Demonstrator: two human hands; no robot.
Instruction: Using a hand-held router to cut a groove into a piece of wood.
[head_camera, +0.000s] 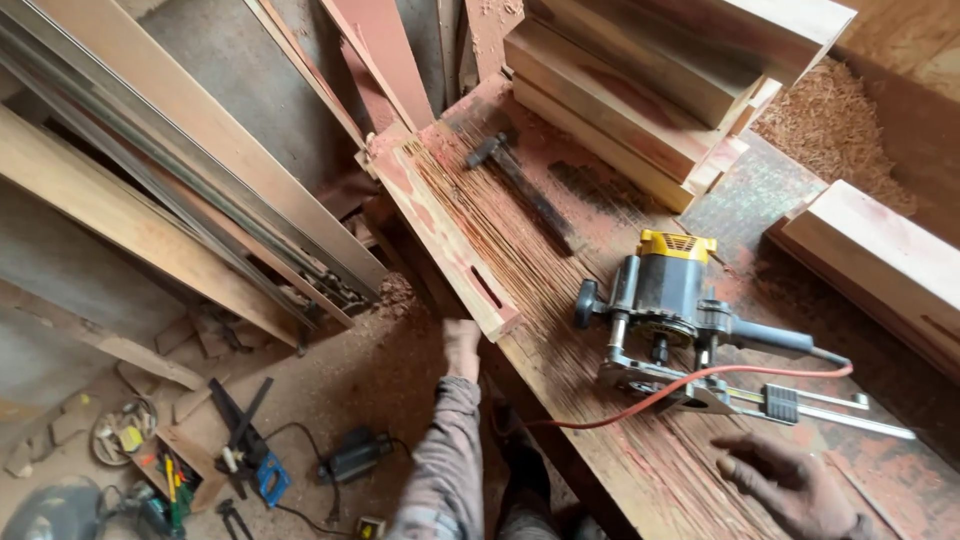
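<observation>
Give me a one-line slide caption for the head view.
Left hand grips a mortised plank's end; right hand rests open on the workbench near a yellow-capped router.

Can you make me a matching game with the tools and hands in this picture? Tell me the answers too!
Things:
1. router
2. hammer
3. left hand
4. right hand

Places:
A. lying flat on the bench, fingers spread
B. touching the end of the slotted plank
C. beside the stacked boards
D. mid-bench, with an orange cord

Pairs: 1-D, 2-C, 3-B, 4-A
</observation>
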